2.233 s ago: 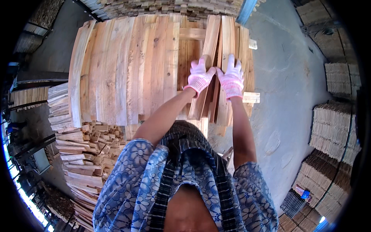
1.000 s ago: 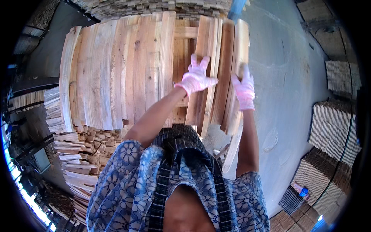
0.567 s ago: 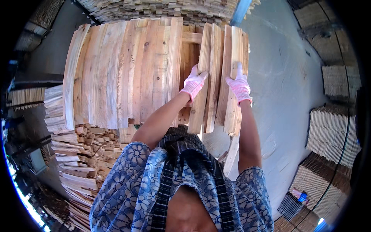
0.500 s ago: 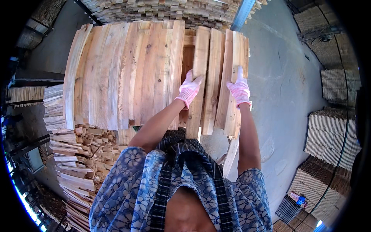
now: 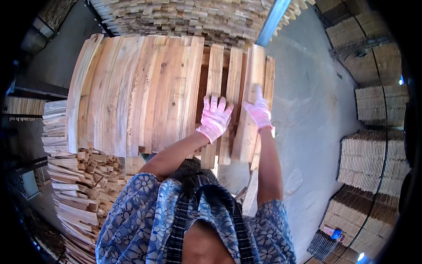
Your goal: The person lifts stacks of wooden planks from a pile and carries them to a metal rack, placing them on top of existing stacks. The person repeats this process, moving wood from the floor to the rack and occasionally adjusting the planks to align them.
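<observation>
A row of long wooden planks (image 5: pixel 145 92) lies side by side on top of a stack. My left hand (image 5: pixel 215 118), in a pink and white glove, rests with spread fingers on a narrow plank (image 5: pixel 214 75) right of the close-set row; its fingertips reach toward the gap beside it. Another plank (image 5: pixel 227 136) lies between my hands. My right hand (image 5: pixel 259 113), gloved alike, grips a wider plank (image 5: pixel 244 136) by its right side, thumb across the top. Its other fingers are partly hidden. At the right edge lies one more plank (image 5: pixel 269 79).
Short wood offcuts (image 5: pixel 99 171) are piled at the lower left. A large timber stack (image 5: pixel 184 17) stands beyond, beside a blue metal post (image 5: pixel 272 22). Bundled board stacks (image 5: pixel 365 156) line the right side across the concrete floor (image 5: pixel 307 110).
My left hand has opened from around the narrow plank and spread over it. My right hand has shifted left with the wider plank, uncovering the plank at the right edge.
</observation>
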{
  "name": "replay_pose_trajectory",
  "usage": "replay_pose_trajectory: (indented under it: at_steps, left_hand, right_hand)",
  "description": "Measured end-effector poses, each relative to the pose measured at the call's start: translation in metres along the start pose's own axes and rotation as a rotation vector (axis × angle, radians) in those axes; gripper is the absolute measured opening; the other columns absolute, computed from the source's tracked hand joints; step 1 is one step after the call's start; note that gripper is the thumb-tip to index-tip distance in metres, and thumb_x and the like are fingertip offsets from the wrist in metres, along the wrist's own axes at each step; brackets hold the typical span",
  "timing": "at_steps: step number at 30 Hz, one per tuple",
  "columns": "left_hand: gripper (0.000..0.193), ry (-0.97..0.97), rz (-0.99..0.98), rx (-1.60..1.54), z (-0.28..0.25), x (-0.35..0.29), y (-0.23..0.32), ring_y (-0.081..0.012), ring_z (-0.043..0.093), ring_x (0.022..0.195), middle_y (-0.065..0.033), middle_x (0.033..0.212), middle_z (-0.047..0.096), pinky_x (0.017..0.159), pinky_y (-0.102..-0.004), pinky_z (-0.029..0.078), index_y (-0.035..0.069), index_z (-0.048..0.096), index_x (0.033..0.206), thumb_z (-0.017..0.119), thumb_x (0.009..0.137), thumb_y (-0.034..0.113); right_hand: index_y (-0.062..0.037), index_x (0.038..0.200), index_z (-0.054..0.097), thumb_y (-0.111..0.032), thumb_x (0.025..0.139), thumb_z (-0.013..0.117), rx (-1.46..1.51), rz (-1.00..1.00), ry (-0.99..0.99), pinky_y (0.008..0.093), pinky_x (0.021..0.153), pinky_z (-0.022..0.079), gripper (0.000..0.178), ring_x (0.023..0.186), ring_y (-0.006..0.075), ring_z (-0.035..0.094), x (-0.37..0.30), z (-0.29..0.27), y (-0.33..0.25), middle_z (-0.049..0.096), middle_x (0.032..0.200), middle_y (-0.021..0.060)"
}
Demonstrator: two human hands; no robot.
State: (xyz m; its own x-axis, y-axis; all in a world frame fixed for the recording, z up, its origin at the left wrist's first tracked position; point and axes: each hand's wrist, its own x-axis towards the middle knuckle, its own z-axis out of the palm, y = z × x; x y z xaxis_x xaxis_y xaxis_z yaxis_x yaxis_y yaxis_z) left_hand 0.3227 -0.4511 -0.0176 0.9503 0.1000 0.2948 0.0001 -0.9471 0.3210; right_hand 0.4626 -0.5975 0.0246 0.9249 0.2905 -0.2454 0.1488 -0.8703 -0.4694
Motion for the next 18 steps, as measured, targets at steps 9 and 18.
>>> replay_pose_trajectory:
  at_steps: [9,18]
  left_hand:
    - [0.069,-0.426,-0.132,0.084,-0.003,0.043,0.016,-0.0515,0.023,0.145,-0.0245,0.133,0.060,0.114,-0.0718,0.009,0.010,0.043,0.149,0.058,0.092,0.046]
    - [0.092,-0.593,-0.283,0.407,0.024,0.108,0.059,-0.0615,0.027,0.141,-0.0411,0.144,0.043,0.111,-0.0758,0.016,-0.002,0.022,0.156,0.074,0.083,0.020]
  right_hand:
    - [-0.0266,0.162,0.011,-0.026,0.074,0.076,0.013,0.151,-0.124,0.0491,0.107,0.046,0.109,0.132,0.0463,0.052,0.016,0.008,-0.007,0.038,0.153,0.0287]
    - [-0.0286,0.162,0.012,-0.030,0.086,0.075,-0.045,0.220,-0.110,0.0492,0.107,0.045,0.099,0.132,0.0477,0.050,0.012,-0.002,0.015,0.038,0.151,0.0341]
